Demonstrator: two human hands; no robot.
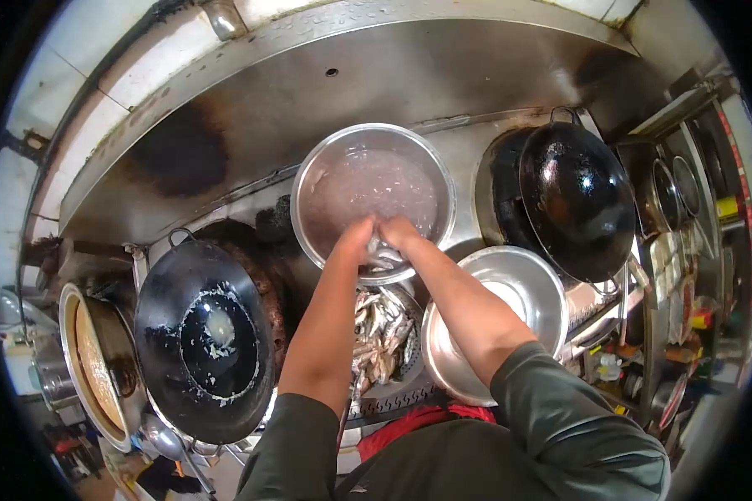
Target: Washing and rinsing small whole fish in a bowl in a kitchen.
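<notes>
A large steel basin (435, 169) holds cloudy, pinkish water with small fish at its near side. My left hand (357, 238) and my right hand (398, 232) are close together in the basin, over the small silvery fish (383, 258). Some fish lie between and just below my hands; my fingertips are hidden in the water and among the fish, so any grip is unclear. Nearer my body, partly behind my left forearm, a perforated metal colander (412, 366) holds many more small fish (382, 332).
An empty-looking steel bowl (539, 275) sits under my right forearm. A black wok (163, 351) with whitish residue stands at left, another wok (579, 194) leans at right over a burner. Further left is a pot of brownish contents (97, 369); a ladle (163, 438) lies nearby. A steel backsplash (413, 75) rises behind.
</notes>
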